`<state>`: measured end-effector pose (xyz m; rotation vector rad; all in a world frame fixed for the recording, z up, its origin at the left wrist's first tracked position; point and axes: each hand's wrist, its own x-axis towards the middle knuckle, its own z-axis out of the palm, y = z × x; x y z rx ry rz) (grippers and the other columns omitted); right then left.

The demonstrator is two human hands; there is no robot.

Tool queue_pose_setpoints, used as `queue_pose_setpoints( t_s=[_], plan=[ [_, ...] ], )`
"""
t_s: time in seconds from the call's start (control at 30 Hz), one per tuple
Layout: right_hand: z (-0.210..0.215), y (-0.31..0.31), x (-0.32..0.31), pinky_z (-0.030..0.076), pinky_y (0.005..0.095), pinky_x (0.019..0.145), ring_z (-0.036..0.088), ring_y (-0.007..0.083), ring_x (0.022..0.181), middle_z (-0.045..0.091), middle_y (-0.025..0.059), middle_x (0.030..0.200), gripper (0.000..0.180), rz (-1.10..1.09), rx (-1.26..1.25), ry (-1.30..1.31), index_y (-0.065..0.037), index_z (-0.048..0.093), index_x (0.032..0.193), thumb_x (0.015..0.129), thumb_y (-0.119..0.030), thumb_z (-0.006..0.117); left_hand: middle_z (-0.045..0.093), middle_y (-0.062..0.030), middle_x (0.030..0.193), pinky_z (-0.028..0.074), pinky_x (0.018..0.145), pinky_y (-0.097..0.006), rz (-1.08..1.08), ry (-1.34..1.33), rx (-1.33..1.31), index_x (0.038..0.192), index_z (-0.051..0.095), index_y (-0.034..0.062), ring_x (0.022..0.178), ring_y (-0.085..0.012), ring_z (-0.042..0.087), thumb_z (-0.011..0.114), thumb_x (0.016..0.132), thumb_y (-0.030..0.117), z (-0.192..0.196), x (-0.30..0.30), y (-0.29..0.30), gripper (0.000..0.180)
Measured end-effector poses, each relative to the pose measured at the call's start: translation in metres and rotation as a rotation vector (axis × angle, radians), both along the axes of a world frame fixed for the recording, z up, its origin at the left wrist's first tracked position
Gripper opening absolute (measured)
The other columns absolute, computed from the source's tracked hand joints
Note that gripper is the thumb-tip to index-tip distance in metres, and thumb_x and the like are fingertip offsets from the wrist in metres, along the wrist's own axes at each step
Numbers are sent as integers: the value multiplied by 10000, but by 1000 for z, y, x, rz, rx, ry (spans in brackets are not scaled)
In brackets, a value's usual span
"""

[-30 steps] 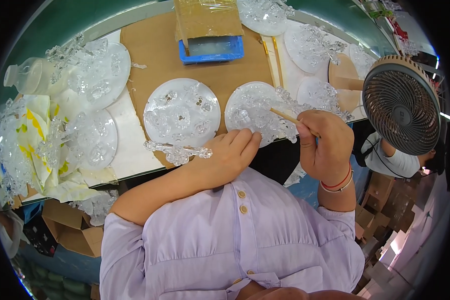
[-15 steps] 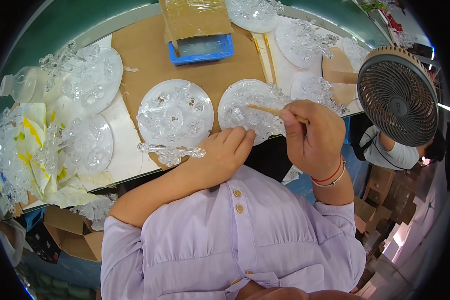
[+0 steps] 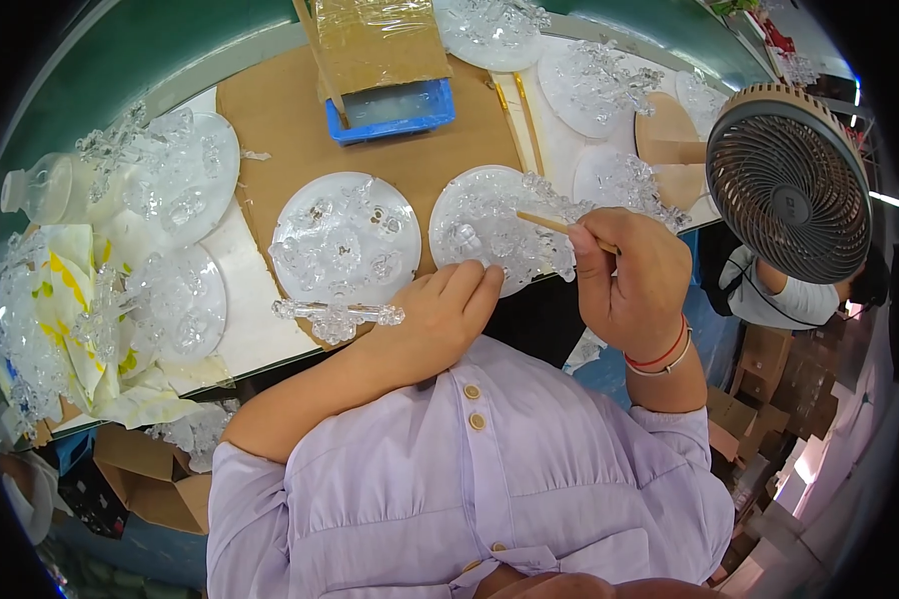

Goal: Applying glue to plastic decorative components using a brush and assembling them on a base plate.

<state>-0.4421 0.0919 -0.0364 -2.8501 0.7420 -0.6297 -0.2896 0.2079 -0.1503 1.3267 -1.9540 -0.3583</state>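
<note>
The person in the lilac shirt (image 3: 410,479) has a thin wooden stick (image 3: 547,221) pinched in the right hand (image 3: 634,265), its tip over the clear bits (image 3: 504,225) on the right-hand 1 of 2 white discs (image 3: 310,190) near the front edge. The left hand (image 3: 448,311) lies back upward, fingers at that disc's near rim; from here I can't tell whether they touch. A clear bar-shaped piece (image 3: 338,317) sits beside the left forearm (image 3: 340,387). Further back on brown cardboard (image 3: 270,115) sits a blue tray (image 3: 395,131), with 2 yellowish sticks (image 3: 529,125) to its right.
</note>
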Motion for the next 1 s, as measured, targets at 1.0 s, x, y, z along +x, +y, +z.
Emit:
queue_pose_setpoints(
  t_s=[1.0],
  plan=[
    [-3,81,-124,307,300,457,416,141,462,559,107,656,201,97,-21,-661,-43,429,957,982,-235,483,601,-98,909,519,571,-324,155,58,-12,994,620,35,681,-255,628,670,788,22,1,-23,5,212]
  ],
)
